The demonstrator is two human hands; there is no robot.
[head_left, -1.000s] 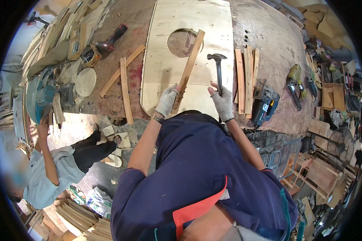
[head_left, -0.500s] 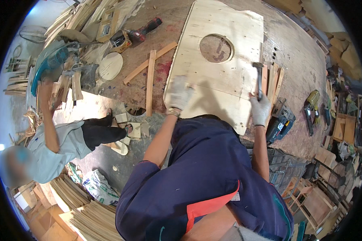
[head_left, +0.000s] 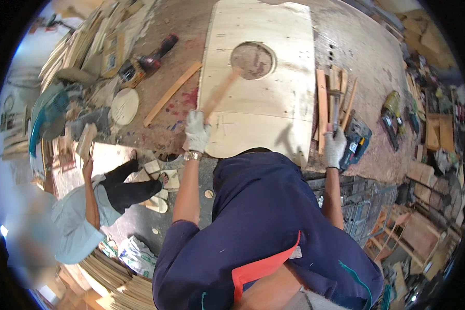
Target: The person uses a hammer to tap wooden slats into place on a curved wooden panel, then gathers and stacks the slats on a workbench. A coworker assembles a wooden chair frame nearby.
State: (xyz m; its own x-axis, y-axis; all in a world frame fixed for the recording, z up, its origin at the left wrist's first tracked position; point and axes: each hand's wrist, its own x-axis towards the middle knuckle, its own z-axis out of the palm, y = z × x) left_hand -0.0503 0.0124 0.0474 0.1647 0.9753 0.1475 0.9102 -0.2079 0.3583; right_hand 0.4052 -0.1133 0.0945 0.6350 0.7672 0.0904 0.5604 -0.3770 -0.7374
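My left hand (head_left: 197,132), in a pale work glove, is closed around a thin wooden strip (head_left: 223,92). The strip slants over the large light plywood panel (head_left: 266,98) and is blurred by motion. Near the strip's far end, a round hole is cut in the panel. My right hand (head_left: 335,146), also gloved, grips a hammer (head_left: 335,109) by its handle, to the right of the panel. The hammer's head lies over several narrow wood strips (head_left: 321,93). Close beside that hand is a dark blue power tool (head_left: 357,142).
Another strip (head_left: 173,94) lies left of the panel, near a round wood disc (head_left: 125,106) and a red-and-black cordless tool (head_left: 157,53). More tools (head_left: 390,116) rest at the right. A co-worker (head_left: 85,217) at the left holds a wood piece (head_left: 87,140).
My left hand has moved left off the panel and picked up one of two crossed strips, which now extends over the panel. The hammer has been lowered among the strips at the right.
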